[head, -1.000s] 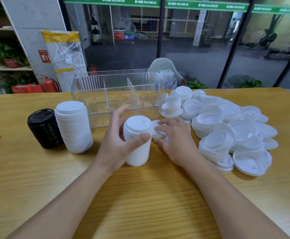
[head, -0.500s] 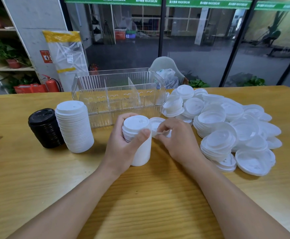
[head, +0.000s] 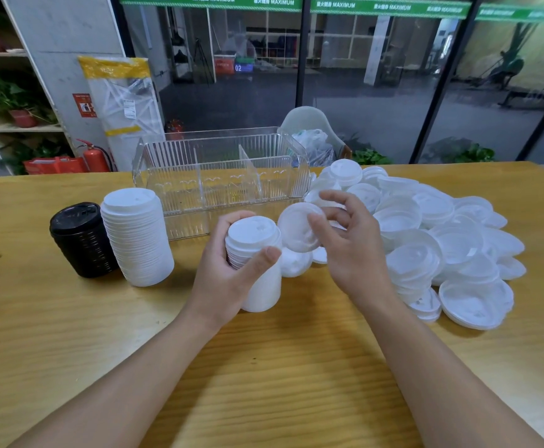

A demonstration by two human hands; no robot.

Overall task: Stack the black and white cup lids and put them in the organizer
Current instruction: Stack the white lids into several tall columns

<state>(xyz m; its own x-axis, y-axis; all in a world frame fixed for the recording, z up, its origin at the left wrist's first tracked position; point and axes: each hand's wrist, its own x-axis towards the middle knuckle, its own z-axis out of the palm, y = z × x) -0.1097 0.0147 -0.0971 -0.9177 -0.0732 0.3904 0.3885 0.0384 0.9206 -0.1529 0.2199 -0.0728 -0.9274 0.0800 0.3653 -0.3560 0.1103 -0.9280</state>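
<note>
White lid [head: 298,231] pinched in right hand [head: 350,250] grip, beside stack [head: 257,263] held by left hand [head: 228,273].

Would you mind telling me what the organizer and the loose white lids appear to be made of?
The organizer looks like clear rigid plastic, ribbed and glossy: the table shows through its walls. The loose white lids look like thin moulded plastic, slightly translucent, with a soft sheen, though the exact plastic cannot be told.

Three stacks of lids stand on the table [head: 70,334]: one black stack [head: 81,240] and two white, the tall white stack [head: 136,234] beside it and the held white stack [head: 257,263]. One single white lid [head: 298,231] is held up. One loose heap of white lids [head: 432,240], too many to count, lies toward the right edge. One clear organizer [head: 222,179] shows three compartments.
</note>
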